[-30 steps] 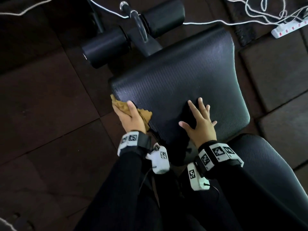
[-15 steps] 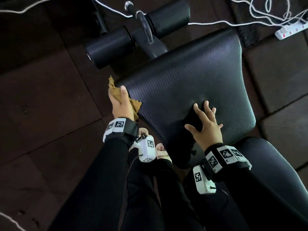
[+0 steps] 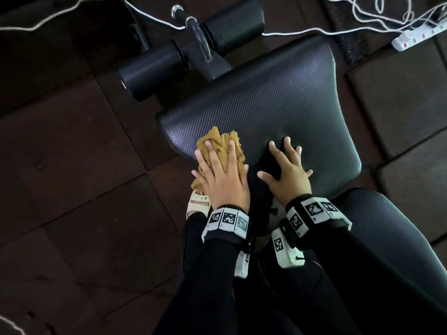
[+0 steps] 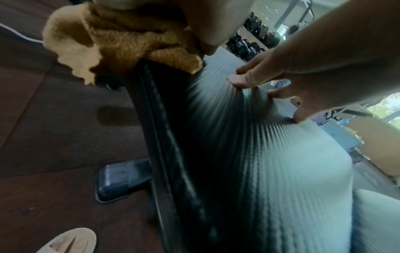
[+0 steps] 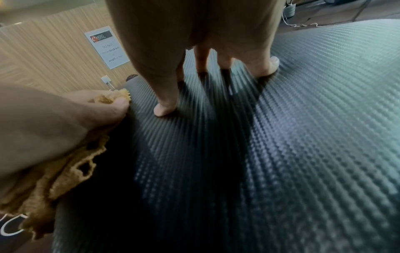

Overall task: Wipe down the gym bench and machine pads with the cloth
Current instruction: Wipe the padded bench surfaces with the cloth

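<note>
A mustard-yellow cloth (image 3: pixel 223 142) lies bunched on the near-left part of the black textured bench seat pad (image 3: pixel 266 100). My left hand (image 3: pixel 220 165) presses flat on the cloth with fingers spread and straight. Part of the cloth hangs over the pad's left edge (image 4: pixel 121 39). Just to its right, my right hand (image 3: pixel 287 165) lies spread on the bare pad, fingertips (image 5: pixel 268 68) pushing into the surface. In the right wrist view the cloth (image 5: pixel 54 188) shows under the left hand (image 5: pixel 54 123). Both palms are hidden.
Two black roller pads (image 3: pixel 152 68) (image 3: pixel 234 25) stand beyond the seat on a metal post. The back pad (image 3: pixel 387 238) runs under my right arm. A white power strip (image 3: pixel 416 37) and cables lie on the dark floor tiles. The bench foot (image 4: pixel 121 181) and my sandal (image 4: pixel 71 241) are below.
My left hand has slid the cloth from the pad's left side edge up onto its top, close beside the right hand. The right hand has stayed pressed in place.
</note>
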